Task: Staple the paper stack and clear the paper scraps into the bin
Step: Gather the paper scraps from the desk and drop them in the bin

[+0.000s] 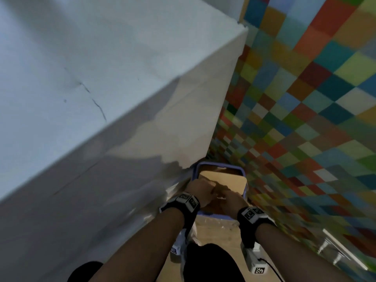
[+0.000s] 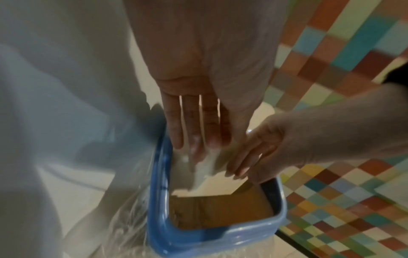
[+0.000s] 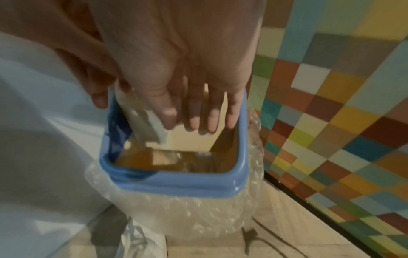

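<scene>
A blue-rimmed bin (image 1: pixel 215 164) (image 2: pixel 198 240) (image 3: pixel 176 185) stands on the floor beside a draped table. Both hands hover close together over its mouth. My left hand (image 1: pixel 200 189) (image 2: pixel 196 139) points its straight fingers down into the opening. White paper scraps (image 2: pixel 203 169) (image 3: pixel 150 125) hang blurred just under its fingertips, above the bin's inside. My right hand (image 1: pixel 230 197) (image 3: pixel 198 115) is at the right rim, fingers straight, holding nothing that I can see. A tan cardboard sheet (image 2: pixel 220 216) (image 3: pixel 192 139) leans inside the bin.
A white tablecloth (image 1: pixel 101 98) hangs down on the left, touching the bin. A wall of coloured squares (image 1: pixel 305 98) runs along the right. A clear plastic liner (image 3: pixel 187 213) bulges round the bin. A dark cable (image 3: pixel 264 239) lies on the wooden floor.
</scene>
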The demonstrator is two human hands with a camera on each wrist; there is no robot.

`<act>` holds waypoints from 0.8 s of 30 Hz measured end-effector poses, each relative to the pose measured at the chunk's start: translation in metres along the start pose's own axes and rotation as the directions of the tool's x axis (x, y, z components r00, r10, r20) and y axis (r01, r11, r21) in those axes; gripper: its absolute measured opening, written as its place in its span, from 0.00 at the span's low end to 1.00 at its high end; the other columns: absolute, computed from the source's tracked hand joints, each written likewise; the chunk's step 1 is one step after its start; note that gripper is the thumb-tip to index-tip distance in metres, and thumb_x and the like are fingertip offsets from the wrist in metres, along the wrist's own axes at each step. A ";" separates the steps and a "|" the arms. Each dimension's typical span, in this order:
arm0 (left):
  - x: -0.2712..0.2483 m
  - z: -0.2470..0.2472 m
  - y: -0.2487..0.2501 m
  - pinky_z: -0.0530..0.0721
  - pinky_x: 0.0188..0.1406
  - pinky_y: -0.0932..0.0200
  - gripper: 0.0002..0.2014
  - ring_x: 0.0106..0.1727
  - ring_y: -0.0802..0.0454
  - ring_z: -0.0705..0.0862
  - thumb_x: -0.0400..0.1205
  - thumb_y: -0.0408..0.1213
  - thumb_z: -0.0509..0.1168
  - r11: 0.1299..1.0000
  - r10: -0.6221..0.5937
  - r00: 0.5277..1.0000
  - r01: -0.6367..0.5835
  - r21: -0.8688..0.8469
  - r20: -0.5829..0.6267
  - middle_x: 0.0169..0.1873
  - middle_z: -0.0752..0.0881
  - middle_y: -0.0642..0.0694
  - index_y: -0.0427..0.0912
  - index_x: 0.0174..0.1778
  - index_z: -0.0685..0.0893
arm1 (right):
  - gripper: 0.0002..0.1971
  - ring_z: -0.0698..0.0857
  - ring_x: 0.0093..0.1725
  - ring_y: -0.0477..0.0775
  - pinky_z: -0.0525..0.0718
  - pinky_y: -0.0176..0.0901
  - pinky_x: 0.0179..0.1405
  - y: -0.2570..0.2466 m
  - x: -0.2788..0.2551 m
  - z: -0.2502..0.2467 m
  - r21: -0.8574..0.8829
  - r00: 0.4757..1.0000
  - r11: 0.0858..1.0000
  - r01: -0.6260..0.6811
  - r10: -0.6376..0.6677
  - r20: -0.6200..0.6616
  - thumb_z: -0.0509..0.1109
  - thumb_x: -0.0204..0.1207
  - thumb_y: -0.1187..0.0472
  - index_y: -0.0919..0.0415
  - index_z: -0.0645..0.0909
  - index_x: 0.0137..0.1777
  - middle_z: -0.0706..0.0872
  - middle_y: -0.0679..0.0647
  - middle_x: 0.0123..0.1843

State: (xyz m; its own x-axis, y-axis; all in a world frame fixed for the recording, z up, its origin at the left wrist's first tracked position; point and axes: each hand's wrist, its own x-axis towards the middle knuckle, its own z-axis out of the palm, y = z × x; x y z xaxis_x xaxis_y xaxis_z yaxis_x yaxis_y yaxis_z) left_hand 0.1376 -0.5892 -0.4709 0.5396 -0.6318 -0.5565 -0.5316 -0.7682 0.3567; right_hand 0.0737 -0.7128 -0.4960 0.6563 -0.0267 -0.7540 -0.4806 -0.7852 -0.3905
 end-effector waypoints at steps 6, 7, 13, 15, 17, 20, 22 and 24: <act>-0.060 -0.074 0.030 0.76 0.38 0.50 0.11 0.44 0.38 0.81 0.87 0.40 0.53 0.993 0.021 0.997 -0.030 -0.114 -0.079 0.45 0.80 0.38 0.38 0.56 0.77 | 0.10 0.78 0.37 0.61 0.72 0.52 0.38 -0.033 -0.065 -0.060 0.040 0.999 0.999 0.024 -0.023 -0.038 0.56 0.85 0.61 0.62 0.78 0.55 0.79 0.64 0.47; -0.074 -0.088 0.038 0.77 0.39 0.50 0.12 0.44 0.39 0.81 0.87 0.42 0.54 0.993 0.039 0.994 -0.050 -0.103 -0.103 0.44 0.81 0.38 0.38 0.53 0.77 | 0.12 0.82 0.43 0.64 0.74 0.53 0.39 -0.038 -0.080 -0.072 0.045 0.996 0.998 0.045 -0.042 -0.073 0.57 0.85 0.59 0.62 0.80 0.54 0.82 0.64 0.49; -0.187 -0.162 0.089 0.81 0.49 0.46 0.15 0.57 0.34 0.82 0.83 0.40 0.60 0.989 0.138 0.913 -0.145 0.010 -0.383 0.61 0.77 0.37 0.39 0.64 0.75 | 0.07 0.84 0.49 0.54 0.77 0.44 0.44 -0.105 -0.197 -0.139 0.030 0.860 0.950 0.311 -0.267 -0.435 0.65 0.81 0.59 0.53 0.85 0.45 0.86 0.50 0.43; -0.233 -0.181 0.099 0.82 0.48 0.45 0.16 0.55 0.33 0.83 0.80 0.35 0.61 0.988 0.134 0.833 -0.151 0.012 -0.537 0.59 0.80 0.37 0.41 0.65 0.75 | 0.07 0.85 0.52 0.58 0.78 0.47 0.49 -0.138 -0.233 -0.153 0.045 0.756 0.906 0.421 -0.323 -0.570 0.66 0.80 0.63 0.64 0.85 0.51 0.88 0.57 0.48; -0.277 -0.197 0.101 0.82 0.47 0.45 0.14 0.52 0.34 0.85 0.78 0.35 0.61 0.988 0.084 0.711 -0.149 -0.033 -0.698 0.53 0.85 0.37 0.42 0.59 0.79 | 0.07 0.85 0.48 0.62 0.78 0.45 0.43 -0.177 -0.264 -0.160 0.038 0.671 0.845 0.533 -0.395 -0.628 0.66 0.79 0.66 0.67 0.84 0.50 0.88 0.63 0.46; -0.339 -0.215 0.084 0.81 0.48 0.49 0.09 0.51 0.38 0.85 0.82 0.41 0.61 0.979 -0.077 0.549 -0.118 -0.168 -0.832 0.49 0.87 0.40 0.41 0.50 0.82 | 0.06 0.85 0.42 0.59 0.78 0.39 0.36 -0.242 -0.299 -0.154 -0.008 0.588 0.764 0.646 -0.504 -0.633 0.68 0.77 0.66 0.54 0.83 0.44 0.87 0.60 0.41; -0.376 -0.222 0.061 0.79 0.46 0.52 0.10 0.49 0.40 0.85 0.82 0.43 0.61 0.969 -0.185 0.463 -0.060 -0.239 -0.867 0.49 0.85 0.42 0.41 0.49 0.82 | 0.06 0.84 0.41 0.55 0.79 0.42 0.40 -0.283 -0.310 -0.138 -0.082 0.551 0.733 0.675 -0.576 -0.604 0.70 0.76 0.63 0.49 0.82 0.42 0.87 0.54 0.40; -0.410 -0.225 0.028 0.76 0.44 0.57 0.08 0.50 0.43 0.84 0.81 0.41 0.61 0.953 -0.281 0.414 0.014 -0.302 -0.866 0.50 0.84 0.44 0.42 0.50 0.83 | 0.05 0.84 0.43 0.52 0.79 0.41 0.46 -0.322 -0.320 -0.114 -0.195 0.528 0.701 0.686 -0.664 -0.529 0.70 0.76 0.60 0.52 0.86 0.48 0.89 0.53 0.46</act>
State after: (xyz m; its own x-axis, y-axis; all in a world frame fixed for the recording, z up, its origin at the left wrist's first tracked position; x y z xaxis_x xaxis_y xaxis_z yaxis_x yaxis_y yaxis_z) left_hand 0.0483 -0.3743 -0.0640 0.9378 -0.1351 0.3197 -0.3018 -0.7726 0.5586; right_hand 0.0849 -0.5216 -0.0691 0.9736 0.1800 0.1403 0.2266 -0.6892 -0.6882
